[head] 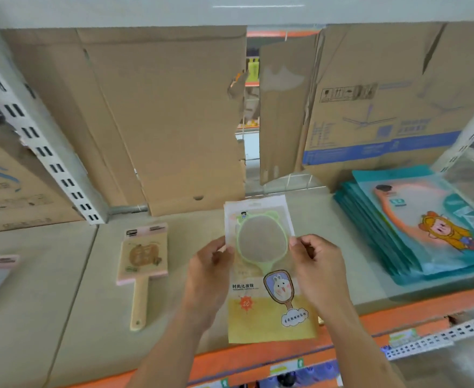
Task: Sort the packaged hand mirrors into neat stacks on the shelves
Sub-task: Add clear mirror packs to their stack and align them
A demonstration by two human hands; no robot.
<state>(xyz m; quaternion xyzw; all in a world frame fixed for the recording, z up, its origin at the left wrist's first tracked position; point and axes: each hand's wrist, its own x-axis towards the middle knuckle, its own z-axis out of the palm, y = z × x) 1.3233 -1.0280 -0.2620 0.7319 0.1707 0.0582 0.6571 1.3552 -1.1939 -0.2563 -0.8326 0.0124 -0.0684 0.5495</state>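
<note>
left hand [212,264] and right hand [318,261] pinch the side edges of a packaged green mirror [264,264], held above the shelf [76,275]. wooden-handled mirror [142,256] at 9 o'clock; teal stack [415,222] at 2 o'clock.

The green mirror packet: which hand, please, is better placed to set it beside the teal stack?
Right, probably: the right hand pinches the green mirror packet on the edge nearer the teal stack, while the left hand holds the opposite edge.

Both hands, the left hand [209,264] and the right hand [317,261], held a green mirror pack [264,264] (edges pinched) over the shelf [62,275], near a teal stack [415,222].
</note>
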